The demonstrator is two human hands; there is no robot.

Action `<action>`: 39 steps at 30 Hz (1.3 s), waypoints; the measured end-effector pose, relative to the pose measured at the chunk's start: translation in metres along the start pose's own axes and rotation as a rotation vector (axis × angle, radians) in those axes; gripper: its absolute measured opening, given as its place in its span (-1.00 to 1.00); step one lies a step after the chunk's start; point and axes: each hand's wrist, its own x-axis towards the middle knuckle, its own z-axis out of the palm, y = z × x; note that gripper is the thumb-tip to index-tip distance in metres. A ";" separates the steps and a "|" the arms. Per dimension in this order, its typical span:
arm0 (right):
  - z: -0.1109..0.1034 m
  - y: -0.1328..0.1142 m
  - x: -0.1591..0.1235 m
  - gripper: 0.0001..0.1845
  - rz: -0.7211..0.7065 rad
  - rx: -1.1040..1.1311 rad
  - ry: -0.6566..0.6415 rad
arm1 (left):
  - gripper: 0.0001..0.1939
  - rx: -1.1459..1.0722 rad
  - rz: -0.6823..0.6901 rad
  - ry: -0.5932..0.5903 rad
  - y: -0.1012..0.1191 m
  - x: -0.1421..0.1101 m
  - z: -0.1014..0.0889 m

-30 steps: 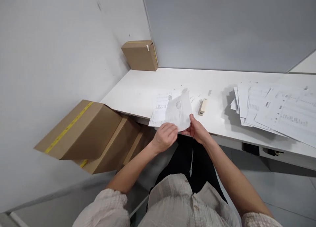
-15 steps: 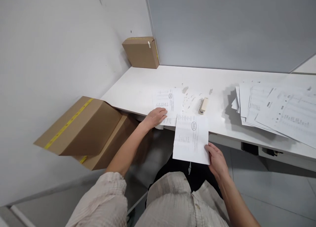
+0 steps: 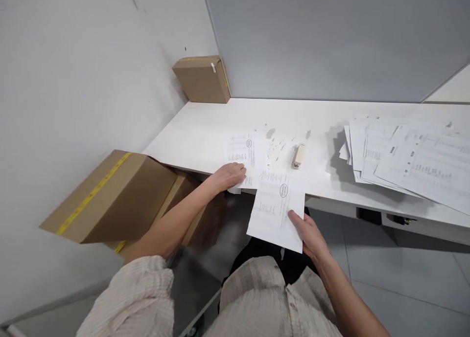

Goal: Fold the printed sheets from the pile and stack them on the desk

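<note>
"Look, the right hand (image 3: 312, 236) has put its thumb farther over the held paper (image 3: 273, 210)!"

"Where's that paper?"

"At the front edge of the white table (image 3: 323, 180), pinched in that hand. It has a round black mark."

"And the left hand (image 3: 229, 175)?"

"Its fingers bend down on the flat paper (image 3: 238, 146). I can't tell if they grip it."

"What's near?"

"A little cream tool (image 3: 299, 156). Then a messy paper pile (image 3: 414, 161) on the right."

"Any boxes?"

"One small brown box (image 3: 203, 82) at the back corner, and big brown boxes (image 3: 121, 195) with yellow tape on the left."
</note>
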 end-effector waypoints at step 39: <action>-0.009 0.005 -0.012 -0.53 -0.045 0.048 0.051 | -0.74 0.007 -0.145 0.067 0.030 -0.002 0.005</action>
